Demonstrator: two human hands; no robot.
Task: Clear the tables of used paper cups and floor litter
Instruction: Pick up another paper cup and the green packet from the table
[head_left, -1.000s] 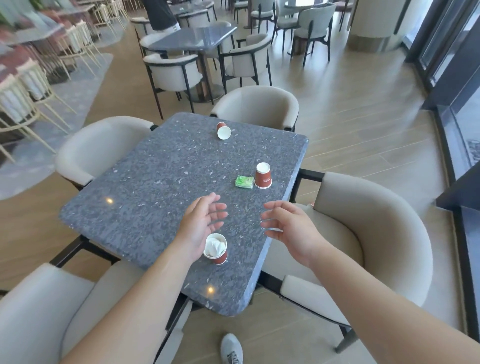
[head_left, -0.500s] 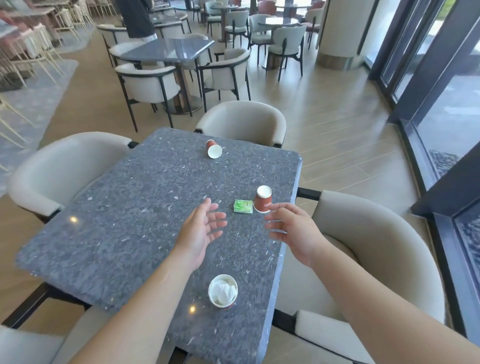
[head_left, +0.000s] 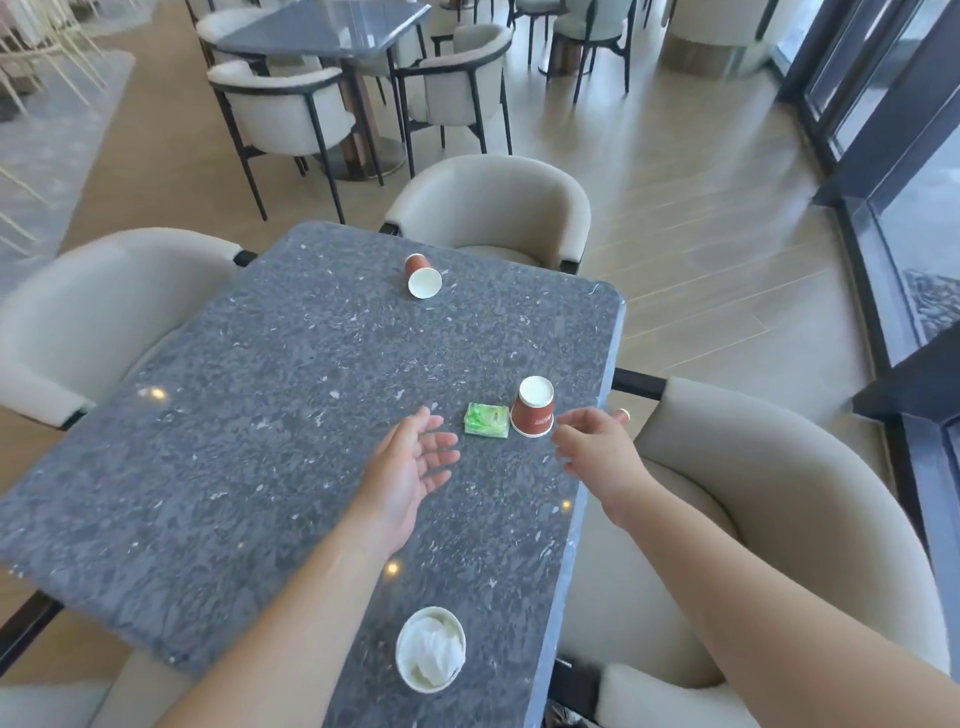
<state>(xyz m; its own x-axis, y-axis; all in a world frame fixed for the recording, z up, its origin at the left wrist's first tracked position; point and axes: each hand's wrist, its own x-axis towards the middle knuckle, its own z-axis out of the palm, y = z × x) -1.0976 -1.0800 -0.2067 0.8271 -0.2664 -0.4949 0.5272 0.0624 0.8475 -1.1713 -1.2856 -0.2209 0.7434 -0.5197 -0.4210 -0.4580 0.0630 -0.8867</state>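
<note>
Both hands empty above the grey stone surface (head_left: 218, 467): left hand (head_left: 410, 473) spread palm-in, right hand (head_left: 597, 447) loosely curled beside the upside-down red paper cup (head_left: 532, 408) near the right edge, green packet (head_left: 487, 420) touching it. Tipped cup (head_left: 422, 275) toward the far edge; tissue-stuffed cup (head_left: 430, 656) near the near edge.

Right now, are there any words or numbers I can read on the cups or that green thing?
Upside-down red cup: a pale line of print on its side, too blurred to read.
Green packet: light markings, too small and blurred to read.
Tipped-over cup: no print visible.
Cup stuffed with tissue: only its inside shows, no print.
Nothing else carries readable text.
</note>
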